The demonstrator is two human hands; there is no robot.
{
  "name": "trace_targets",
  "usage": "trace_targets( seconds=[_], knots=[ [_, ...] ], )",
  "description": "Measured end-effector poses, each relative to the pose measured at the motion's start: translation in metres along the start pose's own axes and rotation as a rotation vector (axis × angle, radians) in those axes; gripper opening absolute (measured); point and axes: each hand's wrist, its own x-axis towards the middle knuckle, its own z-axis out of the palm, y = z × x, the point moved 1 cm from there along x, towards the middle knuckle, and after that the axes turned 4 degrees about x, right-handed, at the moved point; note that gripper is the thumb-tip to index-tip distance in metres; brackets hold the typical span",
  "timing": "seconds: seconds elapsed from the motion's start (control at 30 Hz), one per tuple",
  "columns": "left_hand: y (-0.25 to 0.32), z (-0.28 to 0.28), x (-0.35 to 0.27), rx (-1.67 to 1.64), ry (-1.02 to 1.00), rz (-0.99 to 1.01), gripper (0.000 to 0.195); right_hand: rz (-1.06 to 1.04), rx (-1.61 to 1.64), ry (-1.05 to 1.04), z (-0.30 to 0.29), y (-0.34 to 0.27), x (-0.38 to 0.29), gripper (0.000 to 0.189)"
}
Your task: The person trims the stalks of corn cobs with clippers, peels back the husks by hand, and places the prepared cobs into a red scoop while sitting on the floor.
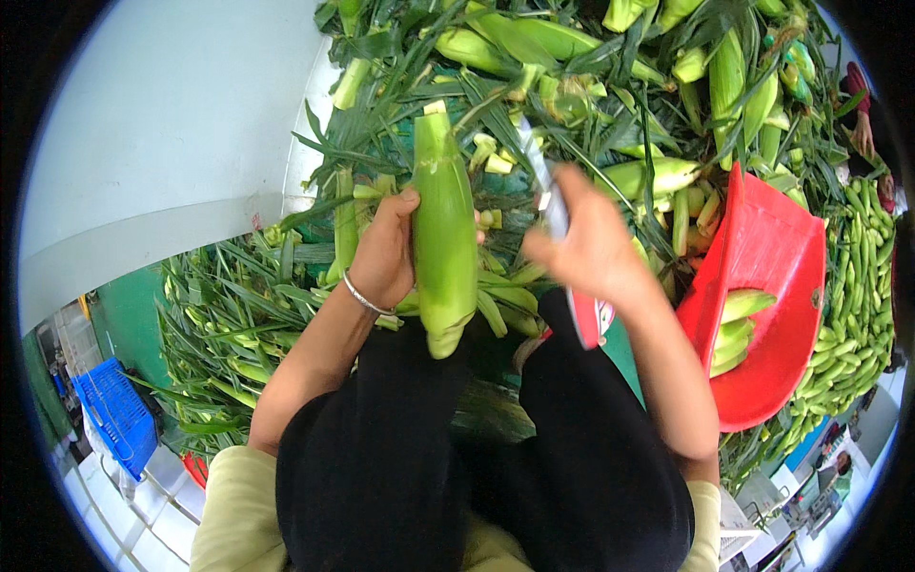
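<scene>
My left hand is wrapped around an ear of corn in its green husk, above my lap. The pale cut stalk end points away from me and the tip towards my knees. To its right, my right hand, blurred by motion, grips a knife whose blade points up and away. The blade is apart from the ear. Below the hands, cut stalk pieces and loose husk leaves cover the floor.
A red plastic scoop-shaped basin at the right holds several husked ears. Beyond it is a large heap of ears. Husk waste lies left; unhusked ears lie ahead. A white wall, blue crate and another person's hand are also visible.
</scene>
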Motion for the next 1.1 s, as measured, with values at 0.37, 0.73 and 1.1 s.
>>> trace_targets(
  seconds=[0.37, 0.73, 1.1],
  knots=[
    [-0.004, 0.031, 0.016, -0.312, -0.141, -0.022, 0.064, -0.041, 0.559, 0.081, 0.005, 0.030, 0.008, 0.054],
    [-0.068, 0.098, 0.189, 1.020, -0.217, 0.478, 0.033, 0.391, 0.418, 0.656, -0.132, 0.126, -0.170, 0.048],
    [-0.052, 0.058, 0.149, 1.790, -0.201, 0.423, 0.056, 0.400, 0.204, 0.658, -0.108, 0.113, -0.210, 0.040]
  ],
)
